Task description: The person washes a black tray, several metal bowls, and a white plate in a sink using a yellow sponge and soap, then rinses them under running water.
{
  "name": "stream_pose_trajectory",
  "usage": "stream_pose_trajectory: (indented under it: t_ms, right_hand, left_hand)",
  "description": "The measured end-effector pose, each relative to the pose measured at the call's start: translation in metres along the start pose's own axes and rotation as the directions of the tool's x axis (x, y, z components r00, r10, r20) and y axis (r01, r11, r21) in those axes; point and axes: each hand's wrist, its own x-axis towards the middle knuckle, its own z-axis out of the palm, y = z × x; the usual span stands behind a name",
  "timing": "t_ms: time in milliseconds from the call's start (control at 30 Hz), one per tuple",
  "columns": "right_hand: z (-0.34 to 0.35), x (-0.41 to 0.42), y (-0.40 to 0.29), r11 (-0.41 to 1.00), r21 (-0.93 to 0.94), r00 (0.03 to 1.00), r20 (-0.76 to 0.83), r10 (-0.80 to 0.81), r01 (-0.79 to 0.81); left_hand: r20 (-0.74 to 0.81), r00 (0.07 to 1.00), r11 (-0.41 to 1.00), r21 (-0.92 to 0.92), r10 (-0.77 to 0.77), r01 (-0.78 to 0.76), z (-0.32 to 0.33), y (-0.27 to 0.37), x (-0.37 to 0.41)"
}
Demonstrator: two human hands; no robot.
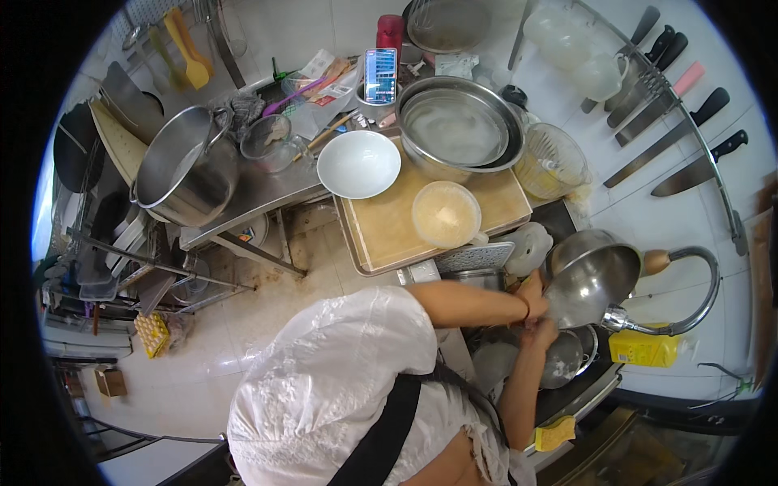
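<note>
My left hand and my right hand meet over the sink, just left of a tilted steel pan that seems to have a wooden handle. The fingers are blurred and partly hidden, so what they hold is unclear. The head of a curved chrome faucet hangs beside the pan's lower edge. Below my hands, a steel bowl and other washware lie in the sink. A pale plastic lid or container leans above my left hand, beside a perforated metal grater-like sheet.
A lined tray carries a white bowl, a cup of frothy liquid and nested steel bowls. Knives hang at right. A yellow jug and a yellow sponge flank the sink. A stockpot stands left.
</note>
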Motion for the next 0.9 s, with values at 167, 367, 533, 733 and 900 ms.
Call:
stream_pose_trajectory:
  t_ms: [167,367,533,733,900]
  right_hand:
    - [-0.042,0.033,-0.009,0.784,-0.431,0.851,-0.065,-0.521,0.447]
    - [-0.008,0.01,0.003,0.988,-0.018,0.977,-0.148,-0.155,0.154]
    - [-0.051,0.045,0.007,0.897,-0.309,0.923,-0.115,-0.367,0.318]
    - [-0.023,0.025,-0.009,0.942,-0.273,0.966,-0.115,-0.232,0.193]
    - [-0.011,0.014,-0.023,0.986,-0.068,0.978,-0.136,-0.159,0.151]
  left_hand:
    - [0.396,0.911,0.965,0.262,-0.117,0.01,-0.077,0.077,0.019]
    - [0.195,0.968,0.988,0.051,-0.155,0.148,-0.039,0.038,-0.002]
    - [0.174,0.981,0.99,0.1,0.08,-0.099,-0.048,0.039,0.021]
    - [0.188,0.972,0.983,0.139,-0.142,0.117,-0.04,0.04,0.007]
    - [0.124,0.992,0.977,-0.215,0.013,0.014,-0.061,0.056,0.027]
